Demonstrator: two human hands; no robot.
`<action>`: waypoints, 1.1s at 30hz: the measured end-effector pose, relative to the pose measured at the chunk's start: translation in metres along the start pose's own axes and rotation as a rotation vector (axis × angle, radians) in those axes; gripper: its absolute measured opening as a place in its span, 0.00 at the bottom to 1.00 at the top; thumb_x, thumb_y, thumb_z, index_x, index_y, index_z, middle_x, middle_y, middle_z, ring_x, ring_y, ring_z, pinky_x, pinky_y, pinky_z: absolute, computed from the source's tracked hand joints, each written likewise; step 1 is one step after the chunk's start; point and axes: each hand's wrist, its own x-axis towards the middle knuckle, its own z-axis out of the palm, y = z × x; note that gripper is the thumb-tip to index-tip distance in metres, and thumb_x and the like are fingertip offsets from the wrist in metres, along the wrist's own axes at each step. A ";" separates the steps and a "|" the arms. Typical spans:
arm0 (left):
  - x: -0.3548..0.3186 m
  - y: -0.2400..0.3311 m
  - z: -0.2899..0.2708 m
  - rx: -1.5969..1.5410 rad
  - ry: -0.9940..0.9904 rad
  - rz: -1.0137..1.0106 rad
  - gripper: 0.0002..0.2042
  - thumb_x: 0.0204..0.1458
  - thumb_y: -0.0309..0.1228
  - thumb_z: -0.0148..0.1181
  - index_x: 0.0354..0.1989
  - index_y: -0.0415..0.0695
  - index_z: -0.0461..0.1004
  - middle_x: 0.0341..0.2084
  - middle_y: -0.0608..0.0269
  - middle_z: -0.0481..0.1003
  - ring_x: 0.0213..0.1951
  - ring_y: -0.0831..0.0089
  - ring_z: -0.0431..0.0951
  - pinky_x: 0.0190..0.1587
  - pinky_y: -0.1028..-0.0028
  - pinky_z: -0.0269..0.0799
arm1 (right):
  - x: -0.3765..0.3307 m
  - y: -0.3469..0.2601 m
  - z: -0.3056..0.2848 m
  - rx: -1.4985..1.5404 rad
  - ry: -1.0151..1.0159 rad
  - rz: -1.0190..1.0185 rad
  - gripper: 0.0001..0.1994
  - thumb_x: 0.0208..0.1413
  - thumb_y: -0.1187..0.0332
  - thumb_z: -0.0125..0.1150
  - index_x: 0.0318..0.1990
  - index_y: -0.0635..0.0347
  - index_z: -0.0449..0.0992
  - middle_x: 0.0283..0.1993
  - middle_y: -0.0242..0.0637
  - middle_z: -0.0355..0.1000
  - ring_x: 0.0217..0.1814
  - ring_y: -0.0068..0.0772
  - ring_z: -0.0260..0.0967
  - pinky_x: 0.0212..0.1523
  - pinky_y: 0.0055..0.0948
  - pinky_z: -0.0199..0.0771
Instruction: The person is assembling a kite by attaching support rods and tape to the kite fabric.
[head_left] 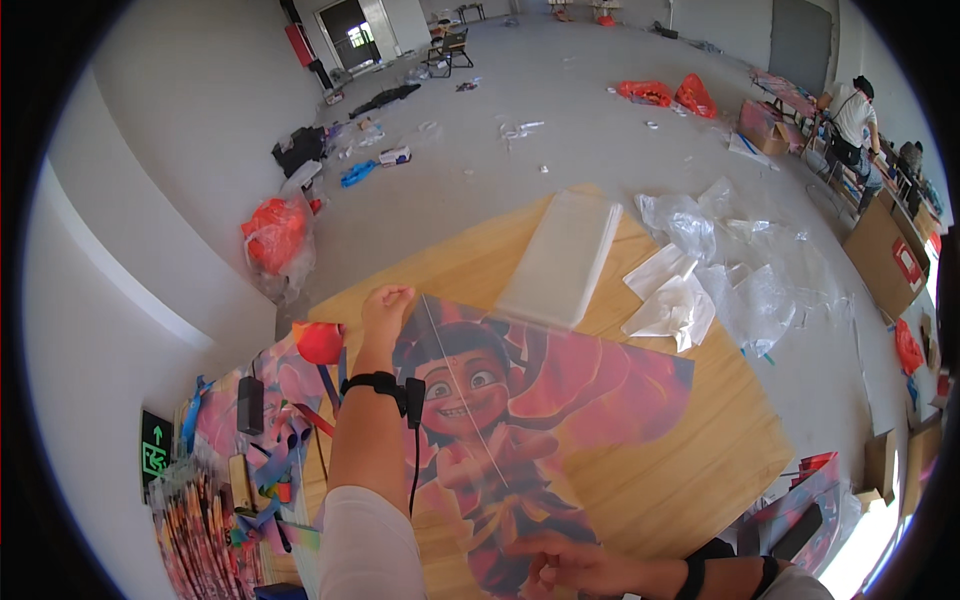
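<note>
Big bare room, wooden table (700, 450): kite (520, 400) lay spread flat, half assembled.
Left hand (385, 305) pinched its top corner, right hand (575, 565) pressed the bottom end; spar (465, 390) laid along centre, wrapping (690, 290) discarded nearby.

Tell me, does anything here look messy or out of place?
Yes. Crumpled clear plastic wrappers spill off the wooden table's far corner, and scraps and orange bags litter the floor. The kite, held by the left hand and right hand, looks undamaged.
</note>
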 end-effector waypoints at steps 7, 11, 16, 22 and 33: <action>0.028 -0.020 0.012 -0.050 -0.072 -0.209 0.13 0.51 0.36 0.71 0.38 0.39 0.84 0.32 0.59 0.82 0.36 0.72 0.80 0.43 0.71 0.73 | 0.020 -0.020 -0.025 0.226 0.175 0.149 0.29 0.68 0.60 0.55 0.73 0.57 0.57 0.45 0.28 0.65 0.48 0.21 0.62 0.51 0.26 0.64; 0.031 -0.016 0.013 -0.043 -0.084 -0.237 0.13 0.50 0.35 0.71 0.39 0.39 0.84 0.32 0.62 0.82 0.36 0.75 0.80 0.42 0.72 0.74 | 0.031 -0.020 -0.036 0.491 0.096 0.231 0.30 0.71 0.59 0.47 0.77 0.51 0.51 0.51 0.27 0.58 0.52 0.23 0.57 0.58 0.28 0.58; 0.035 -0.020 0.015 -0.067 -0.114 -0.276 0.13 0.49 0.35 0.72 0.38 0.39 0.85 0.32 0.62 0.83 0.35 0.74 0.81 0.41 0.72 0.75 | 0.030 -0.020 -0.027 0.493 0.105 0.129 0.37 0.67 0.53 0.57 0.76 0.59 0.52 0.43 0.27 0.65 0.47 0.22 0.63 0.48 0.25 0.64; 0.041 -0.035 0.018 0.159 -0.066 -0.259 0.14 0.45 0.44 0.73 0.37 0.51 0.87 0.35 0.61 0.84 0.41 0.64 0.83 0.47 0.66 0.74 | 0.033 -0.014 -0.024 0.529 0.135 0.124 0.35 0.67 0.54 0.56 0.75 0.59 0.53 0.43 0.28 0.65 0.47 0.23 0.64 0.48 0.26 0.64; 0.038 -0.024 0.019 0.279 -0.037 -0.279 0.13 0.44 0.47 0.73 0.36 0.56 0.88 0.39 0.63 0.84 0.46 0.61 0.81 0.51 0.64 0.72 | 0.038 -0.013 -0.026 0.511 0.072 0.094 0.39 0.65 0.50 0.59 0.76 0.57 0.50 0.49 0.27 0.65 0.47 0.22 0.63 0.48 0.24 0.63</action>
